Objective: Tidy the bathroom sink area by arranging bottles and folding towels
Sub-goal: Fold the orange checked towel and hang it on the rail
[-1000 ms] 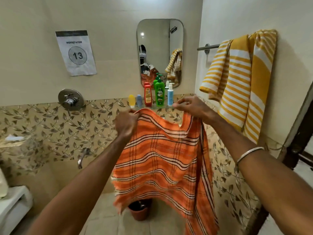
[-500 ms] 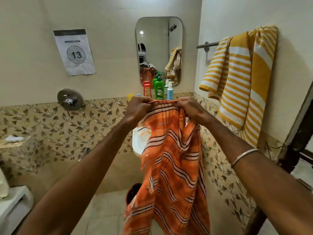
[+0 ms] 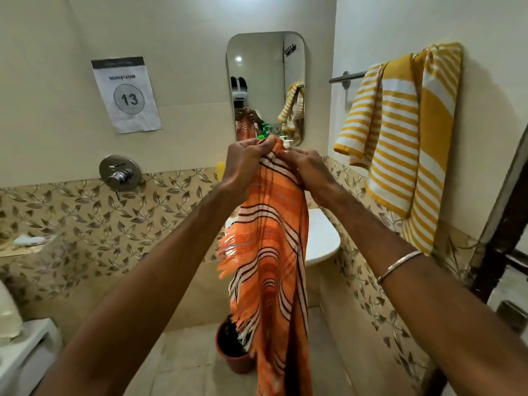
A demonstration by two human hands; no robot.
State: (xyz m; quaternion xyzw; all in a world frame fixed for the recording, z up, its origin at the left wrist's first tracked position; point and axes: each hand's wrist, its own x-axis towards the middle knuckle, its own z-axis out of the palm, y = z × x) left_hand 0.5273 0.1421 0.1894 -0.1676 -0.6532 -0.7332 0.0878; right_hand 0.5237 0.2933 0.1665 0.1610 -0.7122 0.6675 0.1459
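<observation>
An orange towel (image 3: 271,252) with dark and white stripes and a fringed edge hangs lengthwise in front of me, folded in half. My left hand (image 3: 245,164) and my right hand (image 3: 307,164) meet at its top edge, and both pinch the gathered corners. Behind my hands stand bottles on the ledge under the mirror: a yellow one (image 3: 220,168), a green pump top (image 3: 264,132) and a white pump top (image 3: 286,142); the rest are hidden. The white sink (image 3: 324,238) shows partly behind the towel.
A yellow-and-white striped towel (image 3: 405,138) hangs on a wall rail (image 3: 345,78) at the right. A mirror (image 3: 265,81), a shower valve (image 3: 119,174) and a paper sign (image 3: 125,94) are on the wall. A brown bucket (image 3: 233,352) sits on the floor.
My hands came together, bringing the two top corners of the orange towel into one bunch. The towel went from spread wide to hanging narrow and doubled.
</observation>
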